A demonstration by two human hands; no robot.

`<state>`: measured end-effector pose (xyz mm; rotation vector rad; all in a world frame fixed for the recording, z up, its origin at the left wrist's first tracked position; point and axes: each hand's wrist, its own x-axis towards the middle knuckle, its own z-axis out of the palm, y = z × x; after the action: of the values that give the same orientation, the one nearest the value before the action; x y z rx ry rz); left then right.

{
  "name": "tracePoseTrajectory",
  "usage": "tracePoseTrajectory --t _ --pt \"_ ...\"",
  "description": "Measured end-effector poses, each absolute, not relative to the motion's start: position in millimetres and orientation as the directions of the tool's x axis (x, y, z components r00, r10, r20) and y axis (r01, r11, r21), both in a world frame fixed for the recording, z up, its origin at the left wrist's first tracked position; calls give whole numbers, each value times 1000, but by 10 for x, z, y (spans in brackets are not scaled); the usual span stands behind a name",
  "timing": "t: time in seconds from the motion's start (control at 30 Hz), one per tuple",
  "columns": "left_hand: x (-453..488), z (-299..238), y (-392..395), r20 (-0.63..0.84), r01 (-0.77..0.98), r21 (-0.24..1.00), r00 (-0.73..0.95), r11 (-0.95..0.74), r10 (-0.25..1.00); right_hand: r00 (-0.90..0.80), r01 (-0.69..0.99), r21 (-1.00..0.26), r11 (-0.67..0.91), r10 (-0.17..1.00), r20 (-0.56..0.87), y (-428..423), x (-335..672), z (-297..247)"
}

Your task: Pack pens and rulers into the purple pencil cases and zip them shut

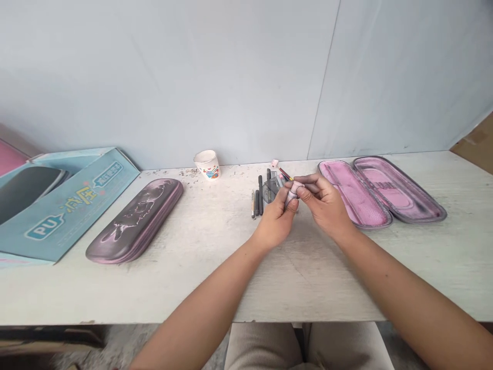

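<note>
My left hand [278,218] and my right hand [323,203] meet above the middle of the table, fingers closed on one small pale pink and whitish object [296,189]. Its kind is not clear, as fingertips cover much of it. Just left of and behind my hands lie black pens [260,195], a lighter printed pen or stick [253,204], a dark translucent flat piece [269,190] and some coloured pencils [285,174], partly hidden by my fingers. An opened pink pencil case [356,203] lies flat beside my right hand, dark-smudged inside.
A closed dark pencil case [136,221] with a pink raised design lies to the left. Beyond it is a light blue box [73,205] holding dark cases. A paper cup [208,165] and a small pink block [275,163] stand near the wall, with shavings around the cup.
</note>
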<state>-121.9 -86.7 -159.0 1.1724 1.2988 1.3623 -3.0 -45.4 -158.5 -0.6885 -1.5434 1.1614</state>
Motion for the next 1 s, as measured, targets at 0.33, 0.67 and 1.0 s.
tracePoseTrajectory --t 0.33,0.67,1.0 --pt "-1317 -1659 -832 275 251 930 8 -268 961 -413 -107 -886 451 791 452 -453 -36 -1587" --pt "-1308 -1380 -770 -17 -360 933 -80 -13 997 -526 -275 -925 261 765 372 -534 -91 -1585" --pt "-1585 -1348 -774 -12 -790 611 -68 -47 998 -726 -207 -977 -46 676 122 -645 -201 -1703"
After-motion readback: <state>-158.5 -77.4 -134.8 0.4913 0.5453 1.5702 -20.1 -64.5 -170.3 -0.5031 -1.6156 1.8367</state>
